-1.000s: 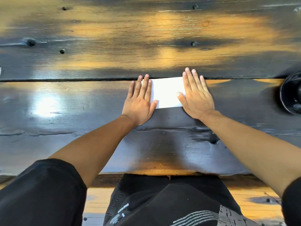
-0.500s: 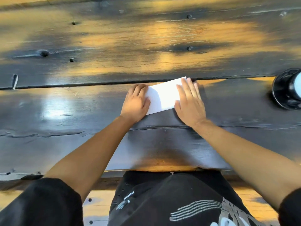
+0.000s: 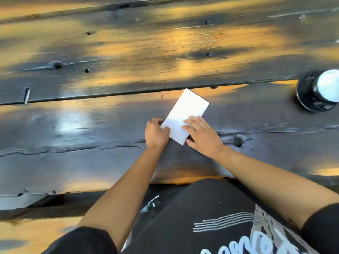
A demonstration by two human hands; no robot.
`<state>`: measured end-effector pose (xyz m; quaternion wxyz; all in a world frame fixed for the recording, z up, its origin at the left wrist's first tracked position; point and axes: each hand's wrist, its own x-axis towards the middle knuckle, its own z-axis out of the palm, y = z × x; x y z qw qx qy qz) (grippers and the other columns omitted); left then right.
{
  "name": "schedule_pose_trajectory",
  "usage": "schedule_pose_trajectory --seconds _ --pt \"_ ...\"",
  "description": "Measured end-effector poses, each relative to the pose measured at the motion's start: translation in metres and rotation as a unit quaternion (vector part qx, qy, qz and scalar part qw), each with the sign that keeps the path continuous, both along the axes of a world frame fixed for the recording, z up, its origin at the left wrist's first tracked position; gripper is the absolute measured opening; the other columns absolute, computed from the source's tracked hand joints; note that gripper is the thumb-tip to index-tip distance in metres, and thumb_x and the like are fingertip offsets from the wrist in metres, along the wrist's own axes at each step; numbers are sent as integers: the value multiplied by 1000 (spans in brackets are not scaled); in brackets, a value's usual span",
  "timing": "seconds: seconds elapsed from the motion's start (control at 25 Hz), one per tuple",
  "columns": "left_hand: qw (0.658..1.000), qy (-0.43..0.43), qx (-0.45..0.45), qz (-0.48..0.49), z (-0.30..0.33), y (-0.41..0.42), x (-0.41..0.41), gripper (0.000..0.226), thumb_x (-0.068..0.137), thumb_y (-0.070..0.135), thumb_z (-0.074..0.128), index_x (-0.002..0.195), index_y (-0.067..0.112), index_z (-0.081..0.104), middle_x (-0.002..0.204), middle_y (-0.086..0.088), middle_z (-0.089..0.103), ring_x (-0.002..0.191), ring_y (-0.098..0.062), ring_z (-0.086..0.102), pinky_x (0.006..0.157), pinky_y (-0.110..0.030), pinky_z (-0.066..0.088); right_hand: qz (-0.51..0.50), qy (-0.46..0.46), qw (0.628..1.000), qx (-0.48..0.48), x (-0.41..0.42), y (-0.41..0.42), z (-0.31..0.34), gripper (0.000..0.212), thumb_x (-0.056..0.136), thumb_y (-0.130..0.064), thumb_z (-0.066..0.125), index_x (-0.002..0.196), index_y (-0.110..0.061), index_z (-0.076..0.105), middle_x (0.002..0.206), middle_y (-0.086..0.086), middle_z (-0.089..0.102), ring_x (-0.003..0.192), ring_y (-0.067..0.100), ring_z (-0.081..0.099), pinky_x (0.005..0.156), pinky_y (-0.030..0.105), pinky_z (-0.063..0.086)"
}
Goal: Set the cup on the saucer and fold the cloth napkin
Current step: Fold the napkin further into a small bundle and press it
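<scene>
Now the napkin (image 3: 185, 116) is turned at a slant; before it lay straight across. It lies flat on the tabletop (image 3: 91, 125). Left hand (image 3: 156, 133) pinches its near left edge. Right hand (image 3: 201, 136) lies open on its near corner. A hard pull could pop the folds open.

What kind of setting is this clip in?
Probably a home or café dining spot: a rustic dark plank table with nail heads, a white folded napkin, and a cup on a black saucer.
</scene>
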<state>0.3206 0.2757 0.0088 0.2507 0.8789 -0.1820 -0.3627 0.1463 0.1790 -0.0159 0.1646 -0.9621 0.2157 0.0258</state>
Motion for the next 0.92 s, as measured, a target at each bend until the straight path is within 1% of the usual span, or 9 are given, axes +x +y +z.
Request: schedule_pose_trajectory --seconds 0.12,0.2,0.32,0.44,0.56,0.68,0.76,0.84,0.92 --pt "998 31 24 50 5 9 -5 29 82 11 64 111 7 66 107 -9 70 101 -28 66 83 -36 55 32 50 998 23 -11 4 5 63 82 -38 82 135 -9 62 149 14 53 148 35 40 126 50 23" --pt "996 43 40 65 7 12 -10 28 81 13 64 109 7 66 107 -9 70 102 -27 66 83 -38 57 36 57 997 25 -17 9 7 62 83 -39 81 135 -10 61 150 14 51 149 35 38 126 49 23" --pt "996 45 62 47 10 13 -20 26 83 15 64 107 7 61 109 -7 68 103 -25 62 77 -33 50 40 38 998 14 -21 20 5 49 84 -30 81 127 -12 66 143 12 58 144 36 44 125 48 29" --pt "995 51 77 34 15 13 -20 25 85 16 62 107 6 61 102 -5 66 97 -24 60 73 -30 43 60 -19 998 -5 -25 25 0 32 87 -22 78 117 -12 71 132 8 67 137 33 54 120 48 38" --pt "992 85 89 27 24 16 -21 26 92 19 56 114 6 61 99 -2 64 96 -24 59 75 -30 42 91 -54 994 -25 -29 19 2 25 93 -22 69 115 -11 76 126 6 73 126 31 64 114 48 46" --pt "995 61 64 -54 28 30 -27 36 98 11 41 132 8 53 124 -8 59 116 -28 56 91 -35 44 80 -76 994 -6 -36 16 10 34 102 -26 51 121 -8 72 127 7 72 125 27 65 114 43 46" --pt "992 -18 -16 -121 28 46 -28 53 88 2 36 140 8 50 135 -11 53 124 -30 48 105 -42 43 41 -77 995 43 -39 10 21 36 103 -25 48 123 -6 70 128 8 71 125 24 66 118 30 36" --pt "962 -104 -79 -242 22 61 -25 71 73 1 43 144 6 47 145 -12 46 131 -33 41 115 -43 36 -24 -38 990 137 -43 5 36 33 105 -23 51 131 -8 64 141 8 64 134 21 58 118 21 25" --pt "917 -150 -91 -359 12 66 -23 84 71 5 63 151 4 38 157 -13 37 144 -35 32 124 -44 26 -57 -13 977 207 -48 0 43 35 106 -22 51 139 -11 58 151 4 55 142 18 49 120 26 28"
